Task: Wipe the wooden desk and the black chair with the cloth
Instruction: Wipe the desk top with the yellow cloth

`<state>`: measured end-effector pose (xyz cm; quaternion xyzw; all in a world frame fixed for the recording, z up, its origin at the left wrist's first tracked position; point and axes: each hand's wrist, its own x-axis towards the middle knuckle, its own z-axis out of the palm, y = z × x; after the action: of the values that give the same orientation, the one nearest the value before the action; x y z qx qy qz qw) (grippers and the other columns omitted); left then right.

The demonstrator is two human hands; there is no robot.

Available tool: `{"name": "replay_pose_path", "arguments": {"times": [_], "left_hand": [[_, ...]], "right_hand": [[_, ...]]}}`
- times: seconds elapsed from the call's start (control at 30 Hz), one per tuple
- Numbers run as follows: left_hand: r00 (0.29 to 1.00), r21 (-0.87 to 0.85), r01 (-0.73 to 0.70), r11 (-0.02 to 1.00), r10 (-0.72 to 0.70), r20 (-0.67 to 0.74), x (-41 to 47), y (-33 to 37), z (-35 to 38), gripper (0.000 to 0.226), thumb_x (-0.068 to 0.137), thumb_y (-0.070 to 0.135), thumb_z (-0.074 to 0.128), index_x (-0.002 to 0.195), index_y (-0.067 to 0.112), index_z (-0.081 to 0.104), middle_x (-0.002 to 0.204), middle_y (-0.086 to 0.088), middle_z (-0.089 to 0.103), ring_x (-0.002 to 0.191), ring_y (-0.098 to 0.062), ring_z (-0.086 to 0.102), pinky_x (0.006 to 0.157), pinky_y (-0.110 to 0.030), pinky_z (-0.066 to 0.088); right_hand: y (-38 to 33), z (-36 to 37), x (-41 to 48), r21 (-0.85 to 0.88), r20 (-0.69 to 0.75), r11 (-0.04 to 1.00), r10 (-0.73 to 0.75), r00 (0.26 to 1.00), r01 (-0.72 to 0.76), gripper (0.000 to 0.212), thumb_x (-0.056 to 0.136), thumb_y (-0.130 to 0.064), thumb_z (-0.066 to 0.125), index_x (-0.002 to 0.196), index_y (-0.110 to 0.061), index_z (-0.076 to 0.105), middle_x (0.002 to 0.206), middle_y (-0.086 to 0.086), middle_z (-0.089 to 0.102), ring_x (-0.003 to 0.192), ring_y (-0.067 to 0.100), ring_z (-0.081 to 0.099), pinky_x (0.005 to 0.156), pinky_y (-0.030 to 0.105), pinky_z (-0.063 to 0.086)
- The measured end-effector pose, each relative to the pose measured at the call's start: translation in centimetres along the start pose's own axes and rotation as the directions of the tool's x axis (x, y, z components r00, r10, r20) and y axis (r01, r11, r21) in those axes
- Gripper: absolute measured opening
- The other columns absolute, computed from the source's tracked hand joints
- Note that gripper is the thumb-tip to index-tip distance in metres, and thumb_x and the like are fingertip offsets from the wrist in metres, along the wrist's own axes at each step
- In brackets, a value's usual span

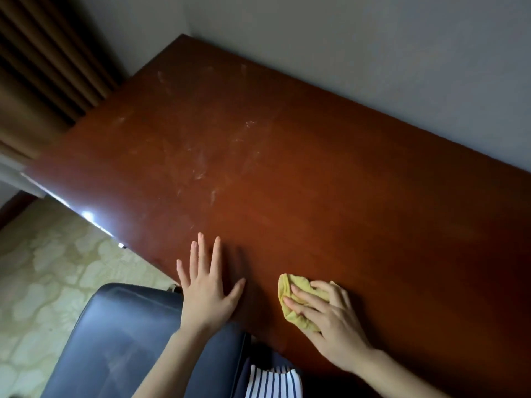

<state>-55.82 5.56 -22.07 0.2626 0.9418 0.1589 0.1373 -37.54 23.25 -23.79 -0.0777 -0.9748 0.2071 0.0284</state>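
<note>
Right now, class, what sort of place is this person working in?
Likely a hotel room or home study: a wooden desk set against a plain wall, a black chair, and brown curtains.

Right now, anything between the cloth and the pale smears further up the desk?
Nothing visible. The desk is bare between the yellow cloth under the right hand and the smears. The left hand lies flat just left of that path.
</note>
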Motion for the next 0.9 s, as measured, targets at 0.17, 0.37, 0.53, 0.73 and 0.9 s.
{"name": "replay_pose_path", "arguments": {"times": [0.17,0.37,0.53,0.73,0.9], "left_hand": [[0.974,-0.032,0.228,0.973,-0.228,0.0,-2.0,-1.2,-0.1,0.089,0.09,0.054,0.048,0.151,0.02,-0.006,0.155,-0.003,-0.026,0.141,-0.016,-0.027,0.115,-0.046,-0.014],[0.929,-0.16,0.359,0.92,-0.369,-0.036,-3.6,-2.6,-0.6,0.082,0.095,0.051,0.041,0.151,0.019,-0.009,0.157,-0.003,-0.022,0.14,-0.01,-0.027,0.115,-0.041,-0.016],[0.908,-0.327,0.392,0.86,-0.419,-0.015,-5.0,-3.6,-1.2,0.086,0.094,0.046,0.047,0.151,0.021,-0.012,0.156,-0.001,-0.023,0.145,-0.01,-0.014,0.116,-0.036,-0.012],[0.861,-0.426,0.456,0.781,-0.509,-0.011,-7.6,-4.3,-1.6,0.082,0.095,0.047,0.044,0.152,0.02,-0.008,0.156,0.003,-0.022,0.146,-0.01,-0.012,0.116,-0.035,-0.01],[0.83,-0.49,0.521,0.699,-0.55,0.099,-8.9,-4.3,-1.6,0.081,0.095,0.043,0.048,0.152,0.023,-0.007,0.158,0.002,-0.02,0.146,-0.015,-0.006,0.116,-0.035,-0.008]], "right_hand": [[-0.6,0.1,1.6,-0.072,0.206,0.965,-0.232,0.951,0.251,0.057,0.077,-0.04,0.068,0.132,-0.04,0.052,0.141,-0.017,0.046,0.134,0.014,0.03,0.104,0.035,0.025],[-1.9,-0.1,7.9,-0.042,0.363,0.818,-0.523,0.771,0.574,0.074,0.064,-0.029,0.082,0.132,-0.037,0.053,0.142,-0.012,0.047,0.139,0.017,0.032,0.111,0.031,0.029],[-4.1,0.8,14.7,-0.068,0.423,0.6,-0.706,0.568,0.797,0.071,0.067,-0.026,0.08,0.132,-0.033,0.053,0.141,-0.006,0.048,0.136,0.022,0.038,0.112,0.039,0.028],[-7.4,2.6,21.7,-0.039,0.481,0.516,-0.741,0.469,0.855,0.059,0.088,-0.019,0.063,0.142,-0.03,0.04,0.151,-0.002,0.034,0.144,0.025,0.02,0.114,0.039,-0.001],[-9.8,4.6,24.9,-0.045,0.392,0.734,-0.61,0.688,0.677,0.057,0.094,-0.02,0.054,0.144,-0.036,0.032,0.155,-0.008,0.023,0.146,0.018,0.005,0.116,0.035,-0.005]]}}
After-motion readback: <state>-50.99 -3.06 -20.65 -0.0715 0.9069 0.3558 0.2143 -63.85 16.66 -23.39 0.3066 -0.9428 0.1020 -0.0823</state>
